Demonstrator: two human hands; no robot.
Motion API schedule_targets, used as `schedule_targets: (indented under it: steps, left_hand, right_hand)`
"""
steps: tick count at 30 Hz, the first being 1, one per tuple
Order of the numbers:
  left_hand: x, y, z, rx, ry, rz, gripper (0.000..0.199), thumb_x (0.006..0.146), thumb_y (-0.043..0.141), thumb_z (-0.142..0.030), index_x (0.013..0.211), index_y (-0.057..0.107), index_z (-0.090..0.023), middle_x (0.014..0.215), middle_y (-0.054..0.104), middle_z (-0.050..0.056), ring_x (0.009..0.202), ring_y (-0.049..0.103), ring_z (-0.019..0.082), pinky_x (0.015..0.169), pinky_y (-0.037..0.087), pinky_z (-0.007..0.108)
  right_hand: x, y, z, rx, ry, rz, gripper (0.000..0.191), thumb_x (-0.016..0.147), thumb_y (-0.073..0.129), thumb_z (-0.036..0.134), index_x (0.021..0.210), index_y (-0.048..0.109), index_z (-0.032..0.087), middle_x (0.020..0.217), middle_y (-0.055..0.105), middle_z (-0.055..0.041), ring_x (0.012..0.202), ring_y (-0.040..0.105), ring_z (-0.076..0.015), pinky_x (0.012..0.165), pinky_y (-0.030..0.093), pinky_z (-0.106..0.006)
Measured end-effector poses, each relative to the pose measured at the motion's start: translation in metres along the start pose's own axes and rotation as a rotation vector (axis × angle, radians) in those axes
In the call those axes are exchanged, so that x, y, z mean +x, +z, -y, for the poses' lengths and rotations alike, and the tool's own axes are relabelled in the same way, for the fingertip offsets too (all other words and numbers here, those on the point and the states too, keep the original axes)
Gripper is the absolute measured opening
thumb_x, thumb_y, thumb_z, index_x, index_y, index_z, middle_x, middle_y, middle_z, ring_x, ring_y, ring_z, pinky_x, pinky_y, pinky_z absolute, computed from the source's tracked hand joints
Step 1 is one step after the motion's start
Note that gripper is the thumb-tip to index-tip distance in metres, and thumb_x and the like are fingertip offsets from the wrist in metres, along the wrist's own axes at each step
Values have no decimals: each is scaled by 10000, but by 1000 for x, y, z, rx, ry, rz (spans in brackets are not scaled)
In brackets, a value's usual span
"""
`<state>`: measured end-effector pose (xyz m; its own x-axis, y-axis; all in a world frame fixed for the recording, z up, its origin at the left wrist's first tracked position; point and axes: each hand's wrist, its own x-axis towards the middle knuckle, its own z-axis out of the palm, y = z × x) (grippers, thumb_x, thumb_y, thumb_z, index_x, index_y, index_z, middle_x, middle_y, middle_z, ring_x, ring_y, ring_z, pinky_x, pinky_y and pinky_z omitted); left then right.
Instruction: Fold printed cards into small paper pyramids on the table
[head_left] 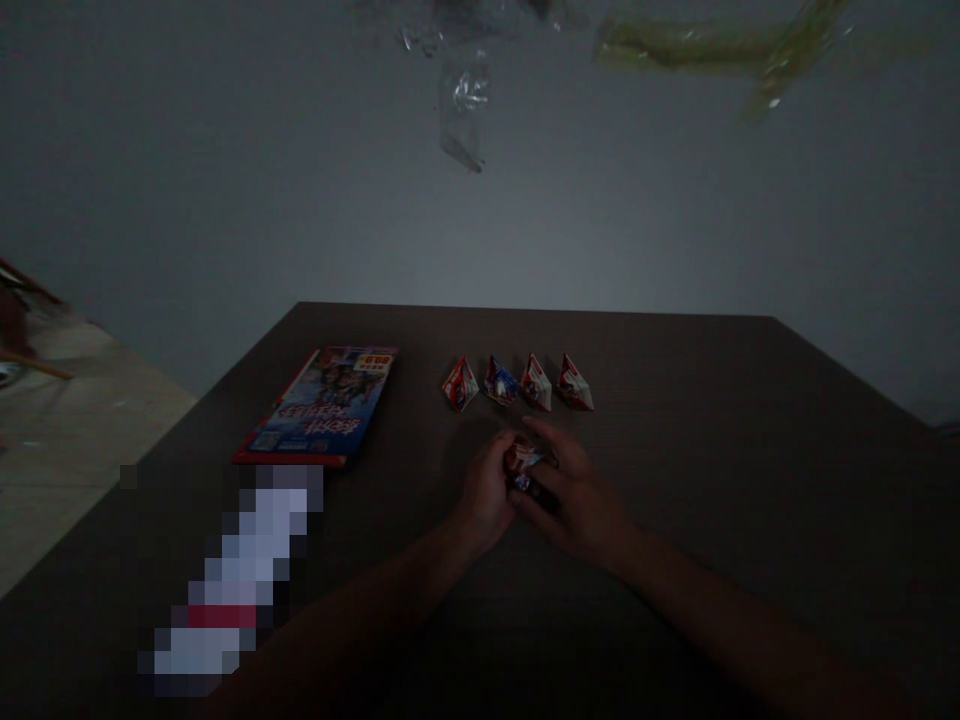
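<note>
Between my two hands, low over the table, is a small piece of folded printed paper [523,456], partly hidden by my fingers. My left hand [487,495] grips its left side with the thumb and fingers closed. On the opposite side, my right hand [581,500] has its fingers curled round the paper. Just beyond my hands, several pointed folded paper shapes stand in a row, among them a red one [460,384], a blue one [499,382] and a red-and-white one [575,384] at the right end.
Printed flyers or booklets [322,405] lie stacked on the left of the dark table [712,400]. A blurred-out pale strip [247,560] lies nearer me. Behind the table rises a grey wall [525,230] with yellowish tape [697,45] and a clear plastic piece [461,105].
</note>
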<state>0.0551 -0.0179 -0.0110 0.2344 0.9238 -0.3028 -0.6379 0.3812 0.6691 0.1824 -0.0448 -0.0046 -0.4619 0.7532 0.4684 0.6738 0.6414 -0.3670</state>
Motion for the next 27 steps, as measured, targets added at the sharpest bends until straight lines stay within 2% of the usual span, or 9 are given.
schedule_targets:
  steps: [7,13,17,22,27]
  left_hand:
    - [0,1,2,29,73,-40,131,686,591,-276,698,630,-152,651,616,-15,620,564,108,589,425,219]
    - [0,0,0,4,3,-27,129,690,593,-267,709,628,-144,660,615,-7,617,571,110,591,427,218]
    - [0,-1,-3,-12,-64,-7,166,734,576,-279,753,637,-126,685,628,19,643,586,130,611,442,233]
    - [2,0,-2,-13,-66,69,229,784,580,-347,810,642,-128,738,649,44,729,613,168,686,454,261]
    - [7,-11,1,231,99,82,336,803,569,-469,760,652,-147,699,625,32,679,575,157,659,427,251]
  right_hand:
    - [1,-2,2,-96,33,41,292,820,592,362,1037,641,173,1452,276,-153,1276,350,-334,979,395,-508]
    - [0,-4,2,-89,55,57,299,787,619,372,1004,639,167,1477,235,-148,1293,329,-341,1002,366,-510]
    - [0,-7,-2,-15,31,70,371,730,662,290,1076,600,170,1482,230,-152,1323,291,-337,1013,358,-509]
    - [3,-12,-7,112,-32,63,458,739,643,234,1181,534,183,1415,345,-158,1303,339,-303,1018,367,-483]
    - [0,-13,-12,275,-48,5,443,791,619,283,1218,526,211,1300,476,-140,1228,439,-275,994,397,-446]
